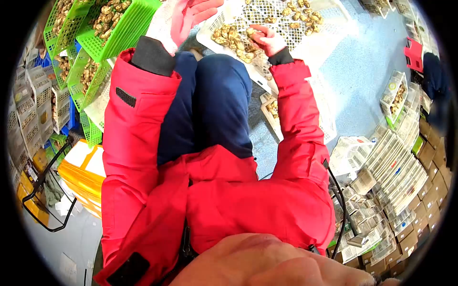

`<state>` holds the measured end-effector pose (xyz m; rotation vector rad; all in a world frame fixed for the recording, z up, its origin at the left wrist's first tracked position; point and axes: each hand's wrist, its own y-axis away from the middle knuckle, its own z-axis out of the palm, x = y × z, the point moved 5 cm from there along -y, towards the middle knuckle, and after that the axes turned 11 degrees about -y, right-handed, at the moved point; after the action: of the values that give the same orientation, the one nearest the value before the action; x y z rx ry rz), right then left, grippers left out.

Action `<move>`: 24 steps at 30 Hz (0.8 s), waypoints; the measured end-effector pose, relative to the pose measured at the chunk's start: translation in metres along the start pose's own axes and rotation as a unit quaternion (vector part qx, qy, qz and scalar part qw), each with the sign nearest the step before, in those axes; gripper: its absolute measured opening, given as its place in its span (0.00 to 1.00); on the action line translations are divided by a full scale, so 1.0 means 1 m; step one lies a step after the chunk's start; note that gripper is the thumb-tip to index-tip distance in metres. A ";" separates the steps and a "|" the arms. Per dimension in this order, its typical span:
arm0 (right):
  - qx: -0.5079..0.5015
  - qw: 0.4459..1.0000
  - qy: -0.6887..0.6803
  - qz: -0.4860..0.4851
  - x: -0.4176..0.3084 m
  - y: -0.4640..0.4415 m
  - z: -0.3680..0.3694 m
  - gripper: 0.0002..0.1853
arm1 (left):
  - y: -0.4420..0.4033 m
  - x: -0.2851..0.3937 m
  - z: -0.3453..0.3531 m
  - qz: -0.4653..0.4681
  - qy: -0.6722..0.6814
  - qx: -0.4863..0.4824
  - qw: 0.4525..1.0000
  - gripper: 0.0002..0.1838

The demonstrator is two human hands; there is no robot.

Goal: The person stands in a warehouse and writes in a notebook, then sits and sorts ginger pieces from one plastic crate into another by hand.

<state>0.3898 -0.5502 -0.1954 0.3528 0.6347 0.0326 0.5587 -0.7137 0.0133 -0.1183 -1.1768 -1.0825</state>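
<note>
My left hand (pixel 183 21), in a white and red glove, is raised at the top centre with its fingers stretched out and nothing in them. My right hand (pixel 269 40) reaches over a white mesh tray (pixel 217 44). Its fingers are closed round a small yellow-brown lump (pixel 250 32). Just left of that hand, a pile of knobbly brown lumps (pixel 231 38) lies in the tray. More lumps (pixel 305 19) are spread over the mesh on the right.
Green crates (pixel 114 40) of similar lumps stand at the upper left. An orange-wrapped box (pixel 83 176) is beside my left arm. White baskets (pixel 350 152) and stacked trays (pixel 393 167) stand at the right, with cardboard boxes (pixel 431 176) beyond. Part of another person (pixel 435 81) shows at the far right.
</note>
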 end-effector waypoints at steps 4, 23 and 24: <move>0.067 0.984 -0.137 -0.090 -0.021 0.039 0.049 0.26 | 0.005 0.002 0.007 -0.008 0.003 0.003 1.000 0.18; -0.031 0.999 -0.009 0.032 -0.024 0.041 0.082 0.26 | -0.008 -0.004 -0.007 0.044 -0.078 -0.068 0.994 0.25; -0.031 0.998 -0.001 0.061 -0.026 0.037 0.082 0.25 | -0.007 -0.004 -0.006 0.043 -0.073 -0.067 0.994 0.25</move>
<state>0.4192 -0.5449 -0.1071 0.3320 0.6075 0.1685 0.5579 -0.7185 0.0044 -0.3545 -1.2182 -1.0905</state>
